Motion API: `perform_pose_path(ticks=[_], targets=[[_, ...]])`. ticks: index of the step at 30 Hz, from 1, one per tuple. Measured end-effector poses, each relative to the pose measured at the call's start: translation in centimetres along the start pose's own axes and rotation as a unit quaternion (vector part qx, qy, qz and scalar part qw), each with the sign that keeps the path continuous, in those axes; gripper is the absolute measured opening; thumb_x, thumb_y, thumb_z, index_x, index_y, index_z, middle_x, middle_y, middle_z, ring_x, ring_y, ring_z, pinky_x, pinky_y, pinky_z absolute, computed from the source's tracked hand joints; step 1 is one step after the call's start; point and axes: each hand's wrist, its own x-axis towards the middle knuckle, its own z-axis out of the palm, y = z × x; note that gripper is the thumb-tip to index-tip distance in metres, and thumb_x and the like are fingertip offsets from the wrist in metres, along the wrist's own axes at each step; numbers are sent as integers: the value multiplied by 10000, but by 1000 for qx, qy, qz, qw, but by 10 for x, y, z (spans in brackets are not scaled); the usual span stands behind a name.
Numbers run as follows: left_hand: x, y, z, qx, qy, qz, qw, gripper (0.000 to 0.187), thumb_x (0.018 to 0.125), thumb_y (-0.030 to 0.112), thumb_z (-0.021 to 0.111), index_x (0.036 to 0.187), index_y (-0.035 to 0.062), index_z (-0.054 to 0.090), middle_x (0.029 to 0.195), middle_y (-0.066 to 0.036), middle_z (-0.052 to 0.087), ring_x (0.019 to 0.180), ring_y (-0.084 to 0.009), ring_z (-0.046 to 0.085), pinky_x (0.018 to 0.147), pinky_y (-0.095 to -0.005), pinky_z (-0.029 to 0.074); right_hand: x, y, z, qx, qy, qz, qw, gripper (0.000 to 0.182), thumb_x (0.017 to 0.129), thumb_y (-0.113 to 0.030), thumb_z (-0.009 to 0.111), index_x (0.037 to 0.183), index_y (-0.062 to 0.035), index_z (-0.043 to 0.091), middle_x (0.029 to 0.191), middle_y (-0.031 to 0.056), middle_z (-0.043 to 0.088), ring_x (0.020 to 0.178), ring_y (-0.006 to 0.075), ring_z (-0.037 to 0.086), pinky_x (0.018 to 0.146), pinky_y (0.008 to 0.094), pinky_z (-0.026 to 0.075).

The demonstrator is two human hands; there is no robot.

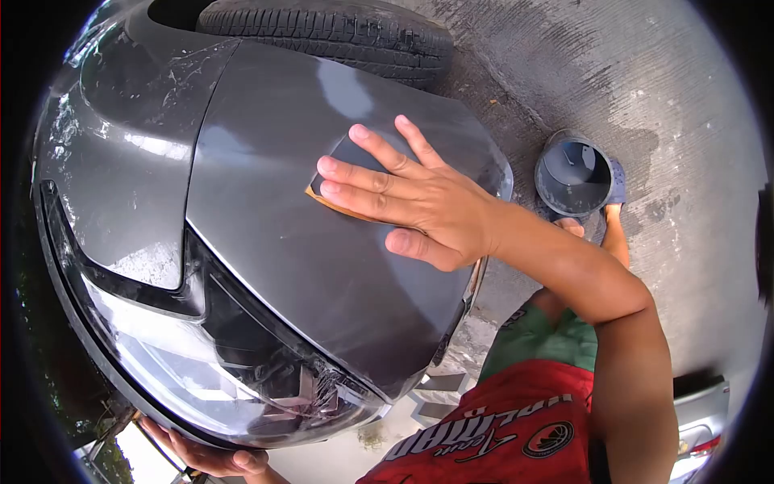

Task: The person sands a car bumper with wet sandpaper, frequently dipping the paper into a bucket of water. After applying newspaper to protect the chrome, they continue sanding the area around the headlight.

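My right hand (403,189) lies palm down with spread fingers on a dark grey car body panel (339,282). Beneath the fingers it holds a dark sheet of sandpaper (351,153) against the panel; a thin orange-brown edge shows below the fingers, and the rest is covered. At the lower left, my left hand (205,456) touches the car's lower edge under the headlight (201,363). Its fingers are stretched out with the thumb apart, and part of the hand is hidden by the bodywork.
A tyre (330,36) is at the top, close to the panel. On the concrete ground (645,81) stands a dark bucket (542,173), beside my slippered foot (617,181). Pale marks and streaks show on the neighbouring fender (145,161). Part of another vehicle (701,419) appears at the lower right.
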Motion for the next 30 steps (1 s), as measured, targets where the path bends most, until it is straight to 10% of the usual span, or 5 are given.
perform_pose_path(ticks=[4,12,19,23,30], targets=[[14,9,2,16,-19,9,1000,825,1064,625,351,1620,17,398,1656,-400,317,1561,-537,327,1222,-703,293,-109,15,1,8,-63,78,995,635,1143,-409,345,1740,-214,251,1811,-11,216,1681,346,82,1280,703,-44],[21,30,2,25,-27,-41,998,830,1066,613,363,1596,-24,412,1636,-402,354,1540,-546,355,1222,-692,302,-41,0,-13,13,-44,32,998,701,1111,-413,448,1742,-188,241,1818,31,188,1678,348,115,1293,697,15],[5,10,1,41,-14,19,999,776,1072,553,360,1618,3,395,1641,-396,353,1550,-541,345,1222,-690,305,17,1,8,43,38,11,998,713,1154,-510,292,1738,-108,209,1810,135,162,1676,320,119,1338,569,73],[8,11,-3,37,-28,-9,999,773,1082,567,355,1619,12,379,1666,-390,309,1554,-549,334,1209,-696,325,-102,7,28,72,18,185,980,737,1151,-537,307,1737,-105,191,1810,134,151,1671,316,143,1334,588,78],[9,4,-2,17,-19,30,999,785,1077,560,383,1606,-20,395,1651,-408,319,1542,-563,344,1210,-703,322,10,13,2,64,31,131,989,761,1153,-524,253,1743,-72,84,1820,159,68,1683,339,36,1334,546,-4]])
